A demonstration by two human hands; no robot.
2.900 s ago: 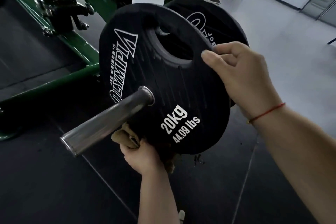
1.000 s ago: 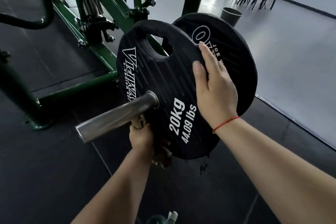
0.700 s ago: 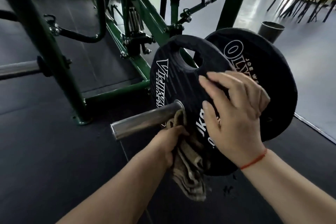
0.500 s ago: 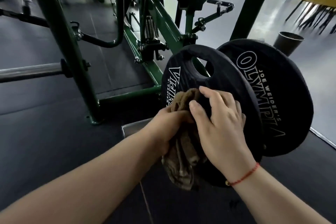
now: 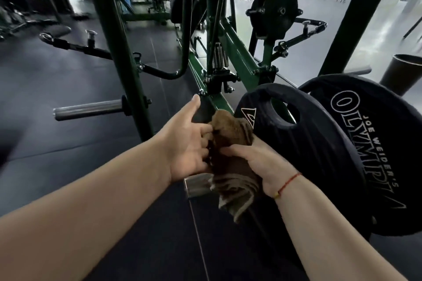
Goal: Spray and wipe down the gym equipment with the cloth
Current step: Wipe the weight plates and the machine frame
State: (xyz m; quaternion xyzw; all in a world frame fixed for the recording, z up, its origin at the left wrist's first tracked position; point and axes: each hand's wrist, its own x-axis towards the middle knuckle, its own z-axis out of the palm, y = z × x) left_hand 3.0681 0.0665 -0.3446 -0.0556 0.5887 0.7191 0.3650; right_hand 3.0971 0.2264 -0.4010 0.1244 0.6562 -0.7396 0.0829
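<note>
The cloth (image 5: 233, 166), gripped mid-frame by the curl-fingered right hand (image 5: 260, 162) and barely touched by the slack-fingered left hand (image 5: 186, 143), may drop if that grip loosens

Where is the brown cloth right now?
In the head view the brown cloth sits mid-frame, gripped by the right hand and touched by the left hand, left of the front weight plate, over the end of the steel bar.

**Clearance around the work area.** Open floor (image 5: 57, 166) at lower left gives free passage. Green upright (image 5: 124, 64) and steel peg (image 5: 89, 109) obstruct ahead-left. Weight plates (image 5: 319, 143) close the right side. The gap between them is crossed by the frame rail (image 5: 239, 57).
</note>
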